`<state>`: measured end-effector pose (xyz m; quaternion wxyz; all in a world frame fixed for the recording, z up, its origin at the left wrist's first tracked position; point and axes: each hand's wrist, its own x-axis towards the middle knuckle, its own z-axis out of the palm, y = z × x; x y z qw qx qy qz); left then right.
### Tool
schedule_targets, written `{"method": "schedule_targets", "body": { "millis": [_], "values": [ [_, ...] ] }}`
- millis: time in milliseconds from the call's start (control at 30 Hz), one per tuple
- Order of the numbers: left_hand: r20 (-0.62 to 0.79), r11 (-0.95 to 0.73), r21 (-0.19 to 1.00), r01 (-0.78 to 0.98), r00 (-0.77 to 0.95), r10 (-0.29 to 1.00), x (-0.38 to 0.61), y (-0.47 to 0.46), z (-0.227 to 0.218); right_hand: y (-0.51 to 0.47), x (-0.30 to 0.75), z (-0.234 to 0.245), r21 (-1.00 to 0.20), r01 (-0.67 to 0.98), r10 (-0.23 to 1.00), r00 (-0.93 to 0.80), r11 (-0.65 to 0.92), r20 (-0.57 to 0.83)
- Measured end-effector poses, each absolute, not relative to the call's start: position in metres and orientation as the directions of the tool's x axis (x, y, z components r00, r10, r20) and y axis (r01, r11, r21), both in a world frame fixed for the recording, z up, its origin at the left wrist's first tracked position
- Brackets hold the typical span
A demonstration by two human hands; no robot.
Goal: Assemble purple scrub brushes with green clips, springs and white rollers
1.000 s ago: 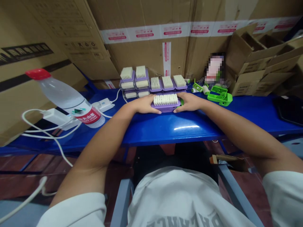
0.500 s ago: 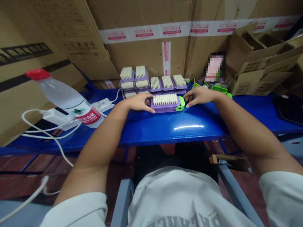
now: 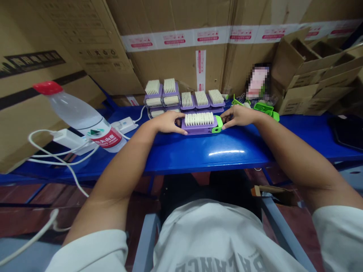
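Note:
A purple brush head (image 3: 198, 129) with rows of cream bristles facing up lies on the blue table, a bright green end piece (image 3: 218, 124) fitted at its right. My left hand (image 3: 168, 121) grips its left end, thumb along the front edge and fingers behind. At the other end, my right hand (image 3: 237, 115) has thumb and fingers closed around the green piece. Just behind stand more purple brush heads with cream bristles (image 3: 201, 98), some of them stacked at the left (image 3: 161, 92).
A water bottle with a red cap (image 3: 85, 117) leans at the left beside white adapters and cables (image 3: 68, 139). Green plastic parts (image 3: 263, 107), a phone (image 3: 258, 81) and open cartons (image 3: 306, 75) are at the right. Large cardboard boxes (image 3: 176, 64) line the back.
My right hand has moved slightly left and closed onto the green end piece, where a small gap showed before. My left hand keeps its grip on the brush.

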<state>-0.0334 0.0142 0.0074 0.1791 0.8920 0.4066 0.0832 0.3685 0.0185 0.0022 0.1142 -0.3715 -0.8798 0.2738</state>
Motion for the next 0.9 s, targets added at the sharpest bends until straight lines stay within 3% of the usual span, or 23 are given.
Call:
{"method": "schedule_targets", "body": {
  "millis": [900],
  "values": [
    [-0.020, -0.575, 0.408, 0.709, 0.637, 0.771, -0.0312, 0.0118, 0.0089, 0.0226, 0.3699, -0.0016, -0.611, 0.556, 0.704, -0.711, 0.564, 0.003]
  ]
}}
